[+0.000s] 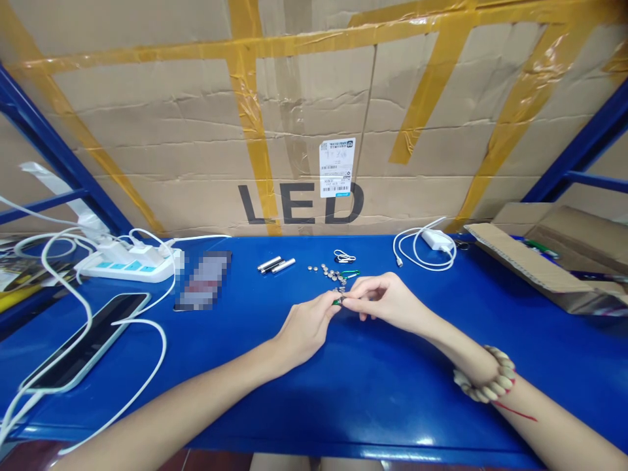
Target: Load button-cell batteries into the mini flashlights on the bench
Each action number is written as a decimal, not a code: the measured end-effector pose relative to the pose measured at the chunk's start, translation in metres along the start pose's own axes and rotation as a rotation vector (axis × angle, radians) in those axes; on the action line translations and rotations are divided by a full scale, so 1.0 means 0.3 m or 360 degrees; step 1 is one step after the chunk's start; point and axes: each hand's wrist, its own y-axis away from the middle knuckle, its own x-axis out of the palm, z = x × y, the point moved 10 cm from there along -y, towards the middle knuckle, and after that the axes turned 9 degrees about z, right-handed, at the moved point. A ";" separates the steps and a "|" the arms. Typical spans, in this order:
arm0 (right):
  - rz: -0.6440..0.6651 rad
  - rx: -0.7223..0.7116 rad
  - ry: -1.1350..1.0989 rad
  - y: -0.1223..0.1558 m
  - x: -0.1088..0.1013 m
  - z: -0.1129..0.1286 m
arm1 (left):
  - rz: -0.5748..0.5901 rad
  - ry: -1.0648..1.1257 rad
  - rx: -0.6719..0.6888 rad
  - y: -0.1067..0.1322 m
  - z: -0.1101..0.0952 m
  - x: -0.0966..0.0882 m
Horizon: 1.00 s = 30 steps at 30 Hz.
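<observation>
In the middle of the blue table (392,405), my left hand (305,330) pinches a small green and dark piece (336,302) between thumb and fingers. My right hand (387,301) meets it there, its thumb and fingertips closed at the piece's right end; what they grip is mostly hidden. Just beyond the fingertips lie several small silver discs (332,273), which look like button cells. A green carabiner clip (350,273) lies beside them. Farther back are a looped white cord (344,256) and, to the left, silver and black tubes (276,264).
At left are a phone (88,343) with white cables, a power strip (132,267) and a pixelated flat item (203,281). A charger with cable (434,240) lies back right, near an open cardboard box (524,265). A large carton (196,144) stands behind.
</observation>
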 end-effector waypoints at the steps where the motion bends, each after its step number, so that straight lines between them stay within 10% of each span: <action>1: -0.0015 -0.0017 -0.0012 0.001 -0.004 0.003 | -0.0011 0.0005 0.0011 0.000 -0.004 -0.004; 30: -0.0078 -0.0750 0.0729 0.049 0.039 0.099 | 0.0202 0.0135 0.0035 0.003 0.026 0.042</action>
